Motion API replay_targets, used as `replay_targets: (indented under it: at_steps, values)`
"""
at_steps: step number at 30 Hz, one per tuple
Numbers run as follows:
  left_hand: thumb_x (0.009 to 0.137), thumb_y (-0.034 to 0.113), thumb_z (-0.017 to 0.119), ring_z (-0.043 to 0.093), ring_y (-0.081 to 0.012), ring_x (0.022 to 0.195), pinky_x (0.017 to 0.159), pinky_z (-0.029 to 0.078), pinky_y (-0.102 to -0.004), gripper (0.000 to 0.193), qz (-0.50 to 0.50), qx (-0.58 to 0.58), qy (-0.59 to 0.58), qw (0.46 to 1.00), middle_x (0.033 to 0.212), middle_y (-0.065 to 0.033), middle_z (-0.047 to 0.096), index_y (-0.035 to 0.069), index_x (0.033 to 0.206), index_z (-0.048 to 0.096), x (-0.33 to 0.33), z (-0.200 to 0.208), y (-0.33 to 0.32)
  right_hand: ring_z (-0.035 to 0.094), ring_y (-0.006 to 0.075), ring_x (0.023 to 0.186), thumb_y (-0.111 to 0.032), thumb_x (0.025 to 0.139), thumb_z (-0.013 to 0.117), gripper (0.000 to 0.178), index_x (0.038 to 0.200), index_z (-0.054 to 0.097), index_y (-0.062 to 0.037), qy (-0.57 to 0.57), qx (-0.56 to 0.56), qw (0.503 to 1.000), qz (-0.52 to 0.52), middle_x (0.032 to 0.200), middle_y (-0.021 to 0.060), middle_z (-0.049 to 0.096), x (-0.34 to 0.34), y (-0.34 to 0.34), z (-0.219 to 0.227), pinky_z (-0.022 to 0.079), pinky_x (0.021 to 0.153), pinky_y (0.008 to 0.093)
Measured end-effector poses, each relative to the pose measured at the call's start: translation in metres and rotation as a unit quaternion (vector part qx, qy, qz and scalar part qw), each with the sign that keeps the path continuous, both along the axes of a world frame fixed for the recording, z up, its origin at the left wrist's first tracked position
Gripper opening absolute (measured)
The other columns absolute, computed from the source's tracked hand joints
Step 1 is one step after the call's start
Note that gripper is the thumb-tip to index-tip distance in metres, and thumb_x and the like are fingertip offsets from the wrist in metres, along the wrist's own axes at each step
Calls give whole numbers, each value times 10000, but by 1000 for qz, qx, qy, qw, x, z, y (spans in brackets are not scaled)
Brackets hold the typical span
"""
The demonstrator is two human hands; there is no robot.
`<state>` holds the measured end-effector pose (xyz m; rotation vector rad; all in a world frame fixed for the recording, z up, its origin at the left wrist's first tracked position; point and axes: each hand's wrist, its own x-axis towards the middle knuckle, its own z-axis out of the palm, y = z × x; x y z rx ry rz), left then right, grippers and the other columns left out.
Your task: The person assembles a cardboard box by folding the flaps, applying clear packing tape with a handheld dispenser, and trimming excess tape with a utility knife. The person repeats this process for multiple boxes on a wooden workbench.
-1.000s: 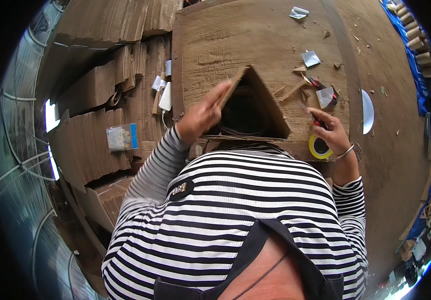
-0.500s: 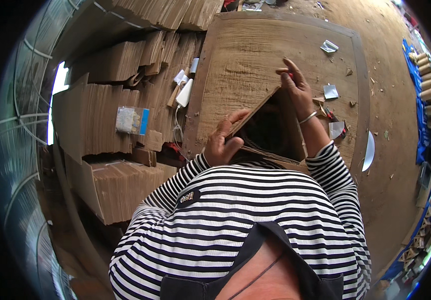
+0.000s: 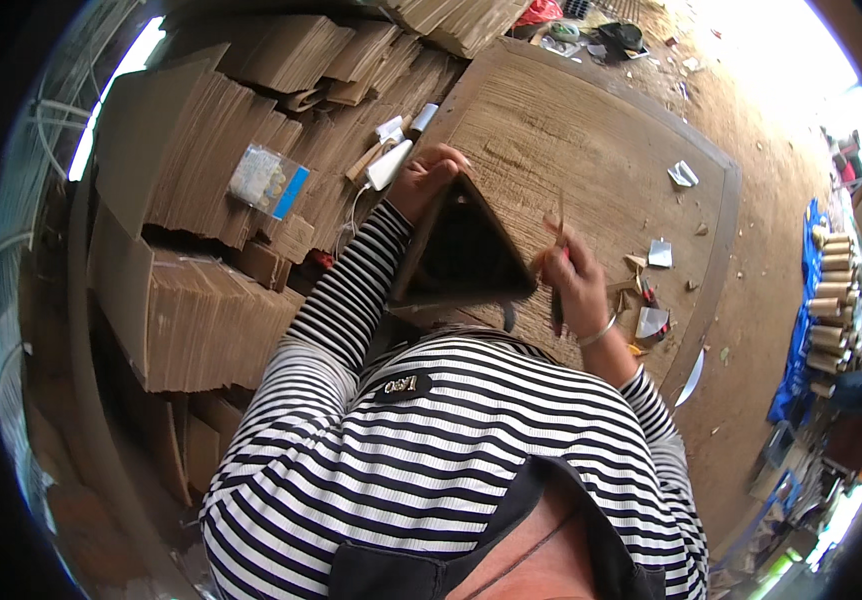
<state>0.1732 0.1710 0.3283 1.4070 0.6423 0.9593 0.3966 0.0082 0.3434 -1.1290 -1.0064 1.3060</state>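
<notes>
My left hand (image 3: 428,180) grips the upper corner of a triangular cardboard frame (image 3: 411,265), its thumb and fingers pinching the rim. The frame stands tilted close to my chest, and its inside is dark. To the right of it, my right hand (image 3: 573,282) is closed round a red and dark hand tool (image 3: 557,312), mostly hidden by the fingers, so its kind is unclear. A thin tan strip (image 3: 561,208) sticks up from the same fingertips, slightly blurred. The hand is close to the frame's lower right corner.
Beneath the work lies a wooden board table (image 3: 551,120). On its right are white scraps (image 3: 660,253) and a red-handled tool (image 3: 649,298). Stacked cardboard (image 3: 221,310) fills the left, with a clear bag (image 3: 269,181) and a white power strip (image 3: 389,165). Cardboard tubes (image 3: 831,290) lie far right.
The triangular frame has turned and shifted left, with my left hand now at its upper corner. My right hand has come off the frame and moved lower. The head view has swung round.
</notes>
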Motion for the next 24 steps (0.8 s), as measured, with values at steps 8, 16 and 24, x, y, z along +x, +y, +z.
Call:
replay_targets:
  at_steps: [8,16,24]
  values:
    - [926,302,553,508,-198,1039,952,366,-353,292,-282,1,-49,958,1019,-72,583,36,1016,630,11,-7,-4,517,93,739,-75,884,612,415,1284,513,-23,-73,53,991,-101,884,39,577,-1,-6,-9,433,654,235]
    - [901,262,603,510,-131,1012,941,375,-278,289,-301,-117,-66,944,1039,-34,562,25,1067,597,28,-16,1,569,266,744,-137,753,697,439,1185,613,-138,-550,251,796,-27,799,67,562,-10,37,54,464,673,362]
    - [856,295,663,525,-109,948,882,411,-254,321,-312,-144,-118,932,973,-16,557,26,1022,607,26,-15,5,562,243,726,-138,747,688,423,1165,627,-162,-577,299,760,10,785,52,552,-13,55,58,456,658,361]
